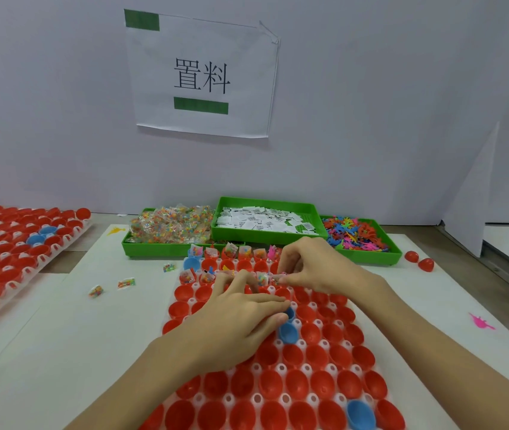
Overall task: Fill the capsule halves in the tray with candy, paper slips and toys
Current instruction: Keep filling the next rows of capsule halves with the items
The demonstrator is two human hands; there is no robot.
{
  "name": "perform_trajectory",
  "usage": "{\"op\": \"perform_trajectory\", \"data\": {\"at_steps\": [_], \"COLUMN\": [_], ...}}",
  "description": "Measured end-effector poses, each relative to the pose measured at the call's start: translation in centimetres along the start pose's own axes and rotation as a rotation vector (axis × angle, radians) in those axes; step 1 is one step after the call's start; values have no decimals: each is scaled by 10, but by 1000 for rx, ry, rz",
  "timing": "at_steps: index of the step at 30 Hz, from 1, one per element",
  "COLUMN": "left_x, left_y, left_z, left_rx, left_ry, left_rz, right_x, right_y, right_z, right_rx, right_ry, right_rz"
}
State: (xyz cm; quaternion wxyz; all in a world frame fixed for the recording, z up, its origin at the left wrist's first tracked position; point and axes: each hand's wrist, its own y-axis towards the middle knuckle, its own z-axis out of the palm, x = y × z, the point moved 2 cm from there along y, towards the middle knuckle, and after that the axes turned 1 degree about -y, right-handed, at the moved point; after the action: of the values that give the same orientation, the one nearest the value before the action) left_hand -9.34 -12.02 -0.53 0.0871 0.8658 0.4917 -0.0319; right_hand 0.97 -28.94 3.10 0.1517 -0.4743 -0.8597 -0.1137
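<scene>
My left hand [240, 315] over the white tray [318, 395] of red capsule halves [278, 384], fingers curled, contents cannot be told, my right hand [312, 268] pinching a small item at the filled far rows, green bins [265, 234] of candy, slips and toys beyond.

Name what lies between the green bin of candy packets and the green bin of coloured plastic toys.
In the head view, a green plastic bin of white paper slips sits between the candy packet bin and the toy bin.

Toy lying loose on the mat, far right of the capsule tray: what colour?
Pink. The toy lies alone on the white mat; seen in the head view.
</scene>
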Motion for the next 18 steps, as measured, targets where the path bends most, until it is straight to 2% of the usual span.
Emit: {"op": "perform_trajectory", "data": {"at_steps": [7, 14, 18], "left_x": [0, 0, 0], "left_y": [1, 1, 1], "left_z": [1, 1, 0], "left_rx": [11, 12, 6], "left_ry": [-12, -5, -13], "left_rz": [-3, -1, 4], "right_x": [3, 14, 20], "right_y": [4, 13, 20], "right_z": [-12, -13, -13], "right_rx": [143, 142, 232], "right_ry": [-3, -94, -149], "right_rz": [-5, -16, -8]}}
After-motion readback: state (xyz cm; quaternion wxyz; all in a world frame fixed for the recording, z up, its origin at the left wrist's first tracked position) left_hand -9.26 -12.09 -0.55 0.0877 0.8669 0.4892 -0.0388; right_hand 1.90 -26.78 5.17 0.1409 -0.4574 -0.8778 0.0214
